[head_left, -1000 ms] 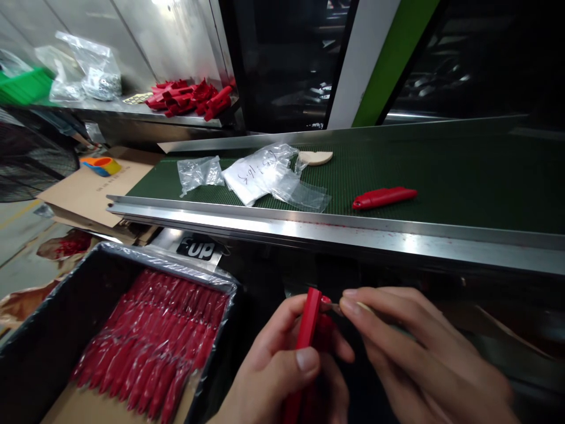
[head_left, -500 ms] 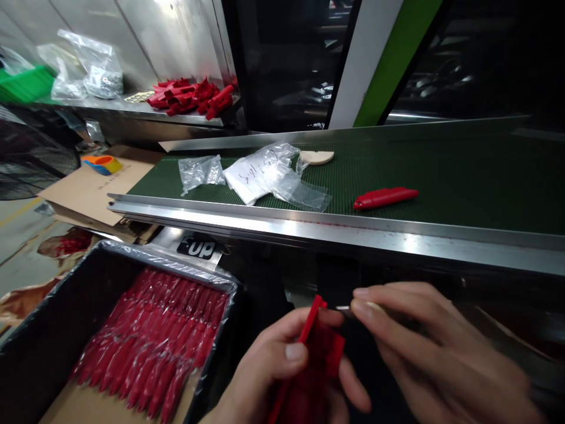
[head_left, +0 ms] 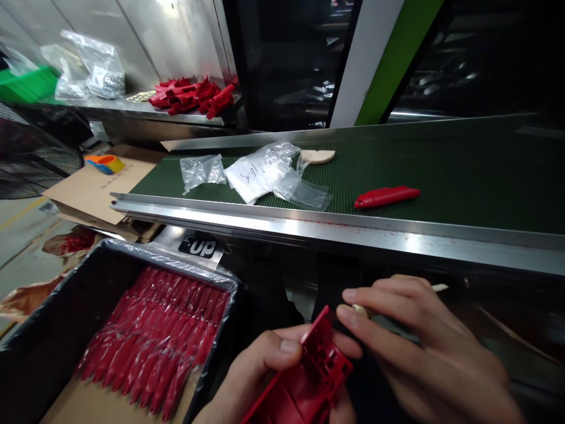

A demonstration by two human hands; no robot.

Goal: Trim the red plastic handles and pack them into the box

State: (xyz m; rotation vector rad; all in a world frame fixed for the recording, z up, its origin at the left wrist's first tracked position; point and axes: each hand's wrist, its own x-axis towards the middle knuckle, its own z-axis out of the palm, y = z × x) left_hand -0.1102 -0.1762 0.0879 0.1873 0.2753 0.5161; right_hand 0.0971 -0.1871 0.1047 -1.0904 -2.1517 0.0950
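My left hand grips a hollow red plastic part, thumb on its near edge and fingers wrapped underneath. The part's inner side, with small ribs and holes near its end, faces up. Close to that end, my right hand pinches a slim pale-handled tool between thumb and fingers. The back of the handle pokes out behind the knuckles. Its working tip cannot be made out against the red part. On the green conveyor belt beyond lies a finished-looking red plastic piece.
A lined box at the lower left holds rows of bagged red parts. Clear plastic bags and a pale half-round piece lie on the belt. More red pieces are heaped on the metal shelf. A tape roll sits on cardboard.
The red part has turned in my left hand, so more of its ribbed inner side shows. My right hand has shifted slightly left, and the tool's metal tip has gone from sight.
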